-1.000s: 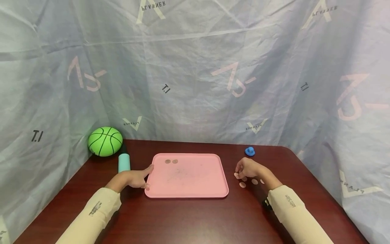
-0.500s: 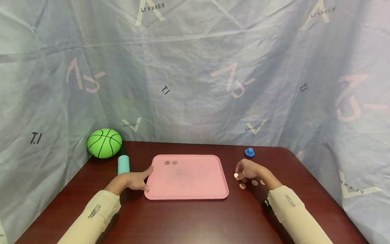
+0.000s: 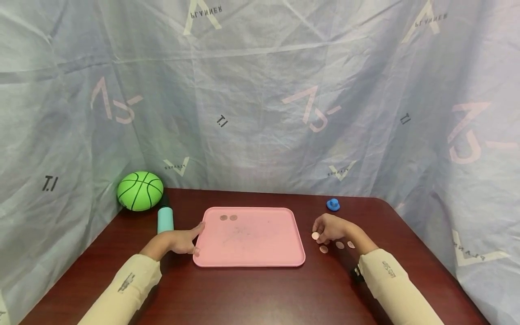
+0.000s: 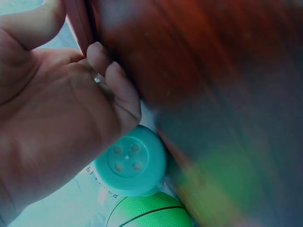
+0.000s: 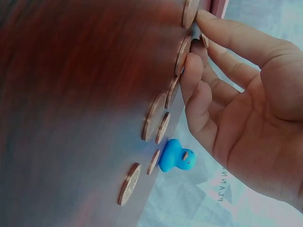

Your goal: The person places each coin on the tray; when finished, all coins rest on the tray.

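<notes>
Coin (image 3: pixel 315 235), round, thin and pale copper, is pinched in the right hand's grip (image 3: pixel 333 226); the left hand's grip (image 3: pixel 181 241), thumb and finger apart, touches the tray (image 3: pixel 260 247).

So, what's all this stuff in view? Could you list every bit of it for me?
Table: one, dark red-brown, lower view
Curtain: count unclear, grey, printed, behind and alongside
Tray: one, pink, centre
Tray coins: two, brownish, tray's far left
Loose coins: at least six, coppery, right of tray
Held coin: one, coppery, right of tray
Toy duck: one, blue, far right
Ball: one, green, far left
Bottle: one, teal, beside ball
Black item: one, partly hidden, lower right
Sleeves: two, cream, lower corners
Left hand: one, at tray's left rim
Right hand: one, pinching held coin
</notes>
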